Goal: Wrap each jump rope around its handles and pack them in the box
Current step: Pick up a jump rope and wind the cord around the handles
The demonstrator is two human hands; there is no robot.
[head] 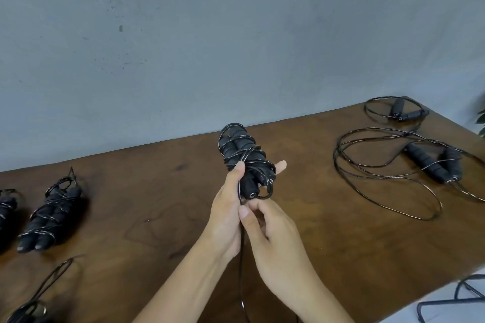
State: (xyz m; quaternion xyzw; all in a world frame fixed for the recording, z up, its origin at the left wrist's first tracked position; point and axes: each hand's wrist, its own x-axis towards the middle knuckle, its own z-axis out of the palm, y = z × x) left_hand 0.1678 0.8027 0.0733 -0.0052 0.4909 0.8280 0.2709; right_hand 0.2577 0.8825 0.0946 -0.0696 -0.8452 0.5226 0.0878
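both forearms come up from the bottom edge and meet over the middle of the brown tabletop (162, 181). the left hand (227, 207) is curled round the lower half of the bundled handles (242, 157), thumb pressed on the coils, one fingertip poking out past the far side. the right hand (265, 225) sits just below, fingers curled, pinching the loose rope tail (241, 257) where it leaves the bundle; so both grips are closed, one on the handles, one on the cord.

the bundle's long axis runs away from the person, tilted a little left, with the metal-tipped ends nearest the right hand. the tail drops straight down from there, between the two wrists, and out of view at the bottom. my guess is the last turns or a tuck-in are what remains, and the right hand, being the one touching the free cord, is placed to carry it round the handles crosswise to that axis.

left on the tabletop lie a finished bundle (49, 217) and part of another at the edge; well apart on the right lie two unwrapped ropes (430, 162). no box shows anywhere.
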